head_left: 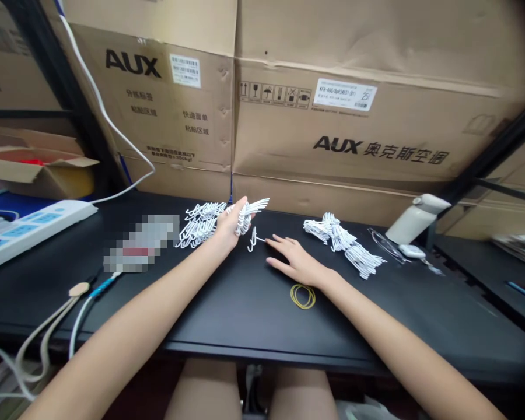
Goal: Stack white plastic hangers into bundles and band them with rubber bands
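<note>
My left hand [230, 224] is closed round a bunch of white hooks [257, 206], whose straight ends stick out to the right. Beside and partly behind that hand lies a pile of similar loose white hooks [198, 226]. A single white hook [252, 240] is between my hands, just below the bunch. My right hand [295, 261] is low over the table with its fingers spread, and a fingertip is at the end of that hook's shaft; whether it presses on it I cannot tell. Yellow rubber bands [303, 297] lie just below my right wrist.
Gathered bundles of white hooks [345, 240] lie to the right on the black table [245, 315]. Beyond them are glasses [387, 245], a white earphone case [412, 251] and a tilted white bottle [416, 219]. A power strip [39, 227] and cables occupy the left; large cardboard boxes [280, 134] stand behind.
</note>
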The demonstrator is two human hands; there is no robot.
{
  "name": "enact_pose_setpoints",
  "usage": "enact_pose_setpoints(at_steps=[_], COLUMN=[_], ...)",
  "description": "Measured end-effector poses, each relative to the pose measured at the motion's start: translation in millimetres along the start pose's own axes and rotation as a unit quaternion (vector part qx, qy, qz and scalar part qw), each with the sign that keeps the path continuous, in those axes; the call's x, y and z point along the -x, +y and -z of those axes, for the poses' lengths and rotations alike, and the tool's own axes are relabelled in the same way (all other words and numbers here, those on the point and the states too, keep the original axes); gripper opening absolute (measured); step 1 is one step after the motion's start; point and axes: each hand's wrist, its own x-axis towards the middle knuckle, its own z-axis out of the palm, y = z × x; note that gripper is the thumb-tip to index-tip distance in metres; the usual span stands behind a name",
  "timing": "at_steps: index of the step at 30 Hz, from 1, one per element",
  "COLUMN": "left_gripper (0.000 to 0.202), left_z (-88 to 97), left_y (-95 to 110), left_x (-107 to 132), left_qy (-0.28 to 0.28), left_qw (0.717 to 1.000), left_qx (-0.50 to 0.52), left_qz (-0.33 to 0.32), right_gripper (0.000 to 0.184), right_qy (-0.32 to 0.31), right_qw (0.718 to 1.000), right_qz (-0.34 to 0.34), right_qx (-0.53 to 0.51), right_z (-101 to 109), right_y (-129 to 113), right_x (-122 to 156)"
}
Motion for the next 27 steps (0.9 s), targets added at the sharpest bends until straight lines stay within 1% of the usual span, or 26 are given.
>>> enact_pose_setpoints(at_steps=[3, 5, 7, 8, 9, 12, 15, 17, 18, 19, 21, 22, 23, 24, 25, 26, 27], left_gripper=[0.024, 0.027, 0.028, 0.028, 0.028, 0.030, 0.035, 0.040, 0.043, 0.045, 0.047, 0.047, 0.047, 0.048, 0.048, 0.049, 0.049], left_z=[-0.2, -0.2, -0.2, -0.3, -0.6, -1.6, -2.5, -2.3, -1.9, -1.3, 0.4, 1.3, 2.1, 2.8, 3.3, 3.6, 3.6], left_y=[-1.6, -2.6, -4.0, -4.9, -5.9, -8.8, -11.0, -12.1, -12.8, -13.6, -15.5, -16.5, -17.7, -18.7, -19.7, -20.5, -21.0], left_x=[0.4, 0.9, 1.4, 1.7, 1.9, 2.5, 4.4, 6.7, 8.1, 9.5, 12.1, 13.1, 13.9, 14.6, 15.2, 15.7, 16.3], left_qy=[0.003, 0.001, -0.003, -0.004, -0.006, -0.016, -0.030, -0.054, -0.073, -0.095, -0.135, -0.151, -0.167, -0.183, -0.198, -0.210, -0.220], left_qw=[1.000, 1.000, 0.999, 0.999, 0.998, 0.997, 0.996, 0.992, 0.988, 0.983, 0.966, 0.956, 0.946, 0.933, 0.922, 0.912, 0.904], left_qx=[-0.008, -0.020, -0.030, -0.034, -0.038, -0.056, -0.069, -0.098, -0.116, -0.137, -0.189, -0.216, -0.243, -0.271, -0.295, -0.311, -0.324], left_qz=[-0.014, -0.024, -0.034, -0.038, -0.041, -0.048, -0.049, -0.061, -0.069, -0.081, -0.111, -0.126, -0.137, -0.147, -0.157, -0.164, -0.174], right_gripper=[0.036, 0.026, 0.021, 0.020, 0.020, 0.018, 0.019, 0.021, 0.023, 0.025, 0.029, 0.030, 0.030, 0.030, 0.029, 0.028, 0.027], right_qy=[0.041, 0.084, 0.123, 0.133, 0.133, 0.101, 0.084, 0.104, 0.130, 0.167, 0.247, 0.274, 0.288, 0.290, 0.282, 0.269, 0.254], right_qw=[0.999, 0.994, 0.985, 0.982, 0.980, 0.983, 0.977, 0.957, 0.937, 0.912, 0.848, 0.818, 0.795, 0.781, 0.778, 0.782, 0.793], right_qz=[-0.021, -0.066, -0.119, -0.137, -0.147, -0.146, -0.156, -0.188, -0.208, -0.227, -0.251, -0.254, -0.253, -0.252, -0.251, -0.250, -0.248], right_qx=[0.023, 0.019, 0.008, 0.001, -0.006, -0.042, -0.115, -0.197, -0.247, -0.299, -0.397, -0.438, -0.470, -0.492, -0.503, -0.503, -0.494], right_z=[7.6, 13.1, 17.5, 19.0, 19.9, 19.5, 17.2, 16.7, 17.3, 18.4, 22.5, 25.2, 28.0, 30.8, 33.4, 35.5, 37.0], right_y=[13.3, 23.8, 33.2, 36.8, 39.5, 42.1, 40.0, 38.7, 38.4, 38.3, 38.9, 39.3, 39.8, 40.2, 40.4, 40.5, 40.2], right_x=[3.0, 6.1, 8.8, 9.8, 10.5, 11.2, 10.1, 8.4, 7.3, 6.0, 3.8, 3.1, 2.8, 2.9, 3.3, 4.1, 5.1])
